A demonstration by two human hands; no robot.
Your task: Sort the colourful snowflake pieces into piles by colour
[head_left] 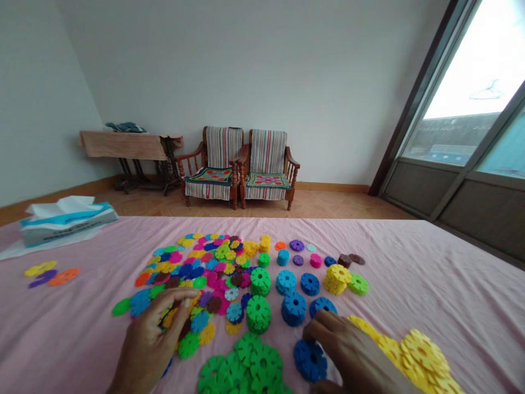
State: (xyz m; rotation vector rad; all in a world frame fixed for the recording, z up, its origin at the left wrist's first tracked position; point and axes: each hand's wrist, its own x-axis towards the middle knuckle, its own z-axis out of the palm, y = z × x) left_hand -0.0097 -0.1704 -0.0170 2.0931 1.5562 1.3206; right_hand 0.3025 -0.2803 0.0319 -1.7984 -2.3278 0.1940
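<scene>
My left hand [153, 334] is over the mixed heap of notched plastic interlocking discs [211, 262], thumb and forefinger brought close together. Whether a disc sits between those fingertips is hard to make out. My right hand [348, 347] curls its fingers and thumb around a dark blue interlocking disc stack [310, 360] at the near side of the cloth. Ahead of it stand a blue disc stack [293, 308] and another blue stack [322, 307]. Between my hands lies a pile of green discs [248, 364], with green stacks [258, 314] behind it.
Yellow discs [424, 355] spread beside my right forearm. Small sorted stacks, including a yellow stack [337, 279], line the cloth's middle. At left are a tissue pack [68, 221] and a few loose discs [64, 276]. Two wooden chairs [266, 156] stand beyond the pink cloth [410, 262].
</scene>
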